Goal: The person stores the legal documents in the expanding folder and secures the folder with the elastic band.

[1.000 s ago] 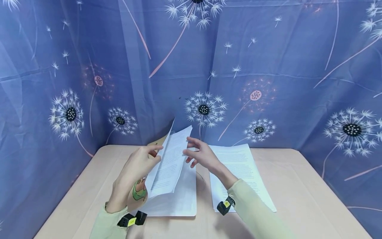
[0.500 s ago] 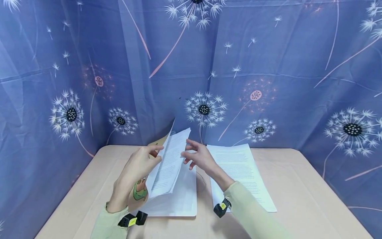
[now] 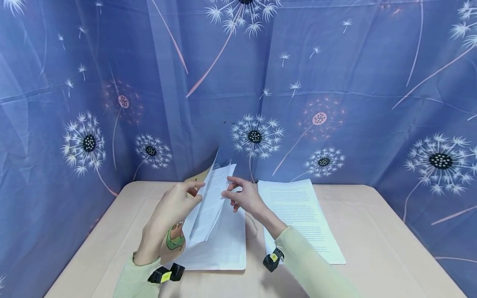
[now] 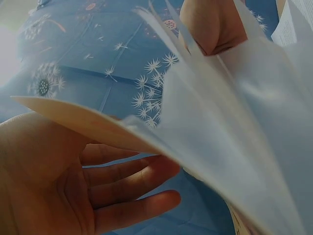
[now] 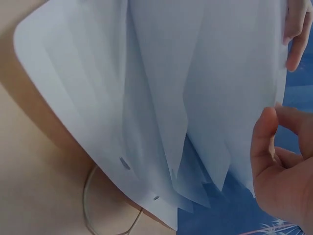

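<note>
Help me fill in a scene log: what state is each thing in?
Folder: open
Cover: raised
Left hand: holding the cover
Inner sheets: lifted, slanting
Right hand: gripping their edge
Paper stack: flat, print up
Thin cord: slack loop
Curtain: hanging, creased

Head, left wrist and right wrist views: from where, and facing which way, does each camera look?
Head: on the head, facing forward and down at white printed paper sheets; left hand, right hand and pale green sleeves show.
Left wrist: on that wrist, facing the left hand's palm and a thin tan cover; right hand at top.
Right wrist: on that wrist, facing the sheets; right hand low right, left hand top right.
Wrist views share both hands.
</note>
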### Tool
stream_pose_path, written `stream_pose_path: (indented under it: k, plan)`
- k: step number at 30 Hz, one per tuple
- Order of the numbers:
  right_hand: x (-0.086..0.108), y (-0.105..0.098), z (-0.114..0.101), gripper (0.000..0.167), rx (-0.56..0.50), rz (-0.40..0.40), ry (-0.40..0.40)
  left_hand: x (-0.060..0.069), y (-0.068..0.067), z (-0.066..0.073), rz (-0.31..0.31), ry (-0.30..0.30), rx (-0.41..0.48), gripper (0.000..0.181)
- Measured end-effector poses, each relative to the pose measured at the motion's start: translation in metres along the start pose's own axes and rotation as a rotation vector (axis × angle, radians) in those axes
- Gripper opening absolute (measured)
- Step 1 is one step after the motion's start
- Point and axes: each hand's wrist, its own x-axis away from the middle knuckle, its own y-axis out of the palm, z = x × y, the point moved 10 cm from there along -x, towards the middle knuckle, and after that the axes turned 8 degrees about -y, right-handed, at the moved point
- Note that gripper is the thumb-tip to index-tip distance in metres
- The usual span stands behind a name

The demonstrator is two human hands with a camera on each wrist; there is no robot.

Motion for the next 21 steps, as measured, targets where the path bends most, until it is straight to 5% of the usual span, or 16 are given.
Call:
stream_pose_path:
  k: [21]
  plan:
    - [-0.0036,-0.0016,0.0016,0.062,0.042,0.003,-0.01,-0.0015,0.0038,0.0018,-0.012,0.009,-0.006,0.044]
